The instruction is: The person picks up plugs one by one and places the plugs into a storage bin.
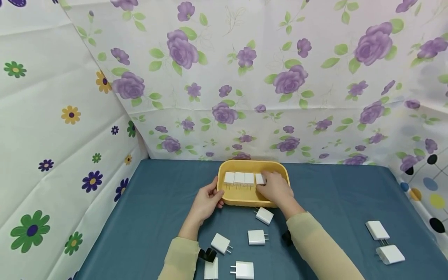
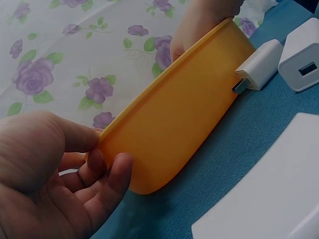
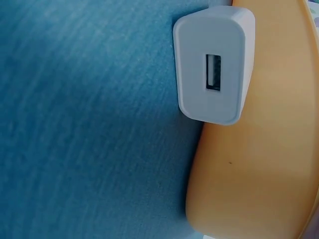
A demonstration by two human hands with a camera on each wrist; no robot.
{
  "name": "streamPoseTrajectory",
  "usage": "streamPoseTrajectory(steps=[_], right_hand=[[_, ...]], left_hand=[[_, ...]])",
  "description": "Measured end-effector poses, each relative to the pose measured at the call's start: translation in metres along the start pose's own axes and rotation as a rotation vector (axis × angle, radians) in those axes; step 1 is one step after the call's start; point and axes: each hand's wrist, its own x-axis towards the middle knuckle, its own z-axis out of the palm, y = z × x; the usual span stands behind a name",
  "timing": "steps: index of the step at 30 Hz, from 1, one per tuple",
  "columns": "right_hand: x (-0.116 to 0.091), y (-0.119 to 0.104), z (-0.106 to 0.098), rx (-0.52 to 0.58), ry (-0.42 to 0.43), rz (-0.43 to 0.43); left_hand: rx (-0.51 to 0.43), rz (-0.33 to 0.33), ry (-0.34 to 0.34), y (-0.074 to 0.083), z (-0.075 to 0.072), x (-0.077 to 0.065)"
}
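Note:
A yellow plastic tray (image 1: 253,203) stands at the back of the blue table. My left hand (image 1: 205,200) grips its left end; in the left wrist view, the thumb and fingers pinch the rim. Inside the tray, three white USB chargers (image 1: 239,178) lie side by side in a row, prongs towards me. My right hand (image 1: 278,189) reaches over the tray's front right side and holds another white USB charger (image 1: 259,178), a small gap right of the row. Its fingertips are partly hidden, and the right wrist view does not show this hand.
One charger (image 1: 264,216) lies just before the tray. Several more, such as the charger (image 1: 256,237), are scattered between my forearms. Two chargers (image 1: 390,254) lie at the far right, prongs facing each other. A flowered cloth (image 1: 224,112) hangs right behind the tray.

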Motion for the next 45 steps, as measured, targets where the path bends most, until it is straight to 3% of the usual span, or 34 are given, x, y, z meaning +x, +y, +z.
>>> streamPoseTrajectory(steps=[45], right_hand=[[0.0026,-0.0004,-0.001,0.02,-0.012,-0.03]], left_hand=[[0.005,-0.008,-0.011,0.0034,-0.0006,0.0004]])
